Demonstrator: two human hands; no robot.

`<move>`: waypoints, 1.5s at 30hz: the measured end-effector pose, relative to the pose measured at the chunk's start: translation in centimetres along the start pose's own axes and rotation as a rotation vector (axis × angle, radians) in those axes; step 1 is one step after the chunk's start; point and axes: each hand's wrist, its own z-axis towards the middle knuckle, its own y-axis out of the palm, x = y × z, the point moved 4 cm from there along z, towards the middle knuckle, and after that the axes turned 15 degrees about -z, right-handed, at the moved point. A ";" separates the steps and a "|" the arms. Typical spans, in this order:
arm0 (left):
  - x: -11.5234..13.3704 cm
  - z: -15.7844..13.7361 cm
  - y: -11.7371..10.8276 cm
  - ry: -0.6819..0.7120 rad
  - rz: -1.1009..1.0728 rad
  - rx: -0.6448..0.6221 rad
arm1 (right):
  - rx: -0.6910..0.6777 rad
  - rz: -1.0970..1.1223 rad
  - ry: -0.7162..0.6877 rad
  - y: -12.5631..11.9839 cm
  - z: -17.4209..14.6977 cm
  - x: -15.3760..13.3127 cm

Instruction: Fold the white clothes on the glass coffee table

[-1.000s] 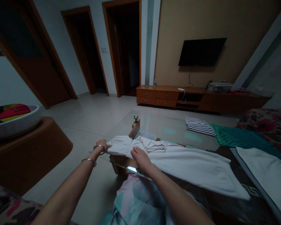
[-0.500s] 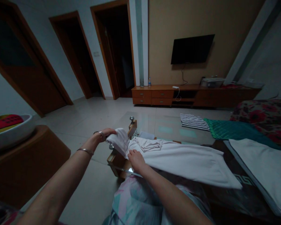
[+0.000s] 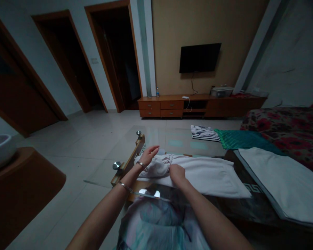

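A white garment (image 3: 206, 173) lies lengthwise on the glass-topped coffee table (image 3: 169, 196), its left end folded over into a rumpled layer. My left hand (image 3: 149, 156), with two bangles on the wrist and forearm, rests over that folded end, fingers stretched out. My right hand (image 3: 177, 175) is closed at the inner edge of the fold, gripping the garment's fabric; its fingertips are hidden. Right of the garment, another white folded cloth (image 3: 284, 184) lies flat. Beyond it are a green cloth (image 3: 247, 140) and a black-and-white striped cloth (image 3: 205, 133).
At the table's left end stand metal glass supports (image 3: 117, 166) on a wooden frame. A brown rounded stand (image 3: 39, 187) with a white basin (image 3: 2, 151) is on the left. A floral-covered sofa (image 3: 281, 126) stands at right. A low TV cabinet (image 3: 172, 107) lines the far wall.
The garment's left end has been brought over to the right onto the rest. My left hand moved right with it and its fingers opened out; my right hand moved right and closed.
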 end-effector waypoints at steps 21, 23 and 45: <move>-5.2 -8.9 2.1 0.250 0.454 0.057 | 0.026 0.281 0.007 3.9 3.0 1.5; -5.2 -9.7 1.2 0.223 0.451 0.086 | 0.014 0.271 0.025 4.1 3.2 1.6; -7.8 -1.9 -6.7 0.106 0.509 0.099 | 0.159 0.254 0.088 2.7 7.3 -4.4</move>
